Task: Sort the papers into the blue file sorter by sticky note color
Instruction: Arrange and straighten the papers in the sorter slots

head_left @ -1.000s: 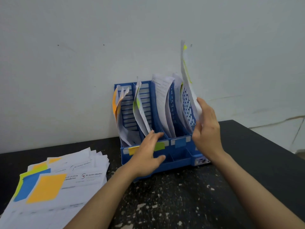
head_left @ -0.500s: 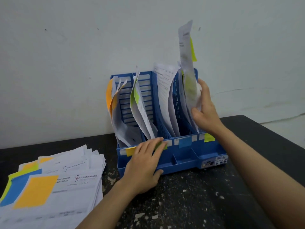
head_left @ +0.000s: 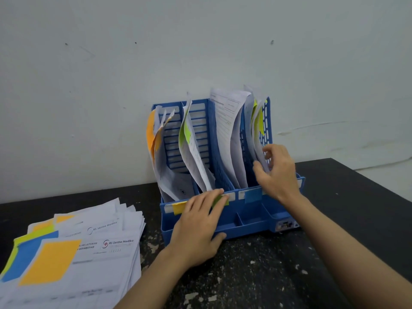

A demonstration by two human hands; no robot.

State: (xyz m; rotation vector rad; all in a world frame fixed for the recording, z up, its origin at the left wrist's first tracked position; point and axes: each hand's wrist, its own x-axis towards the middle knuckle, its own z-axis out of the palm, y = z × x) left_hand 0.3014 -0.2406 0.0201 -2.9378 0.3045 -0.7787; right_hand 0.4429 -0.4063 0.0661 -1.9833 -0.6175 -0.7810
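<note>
Stack of papers left of sorter | left hand flat on it | right hand pinching filed sheets

Background surfaces. A dark, nearly black table top, speckled with pale flecks and chipped patches, spans the lower part of the view; its right edge runs diagonally toward the far right corner. Behind it stands a pale, off-white wall, marked by a few small dark spots and by faint cracks along its lower right portion.
</note>
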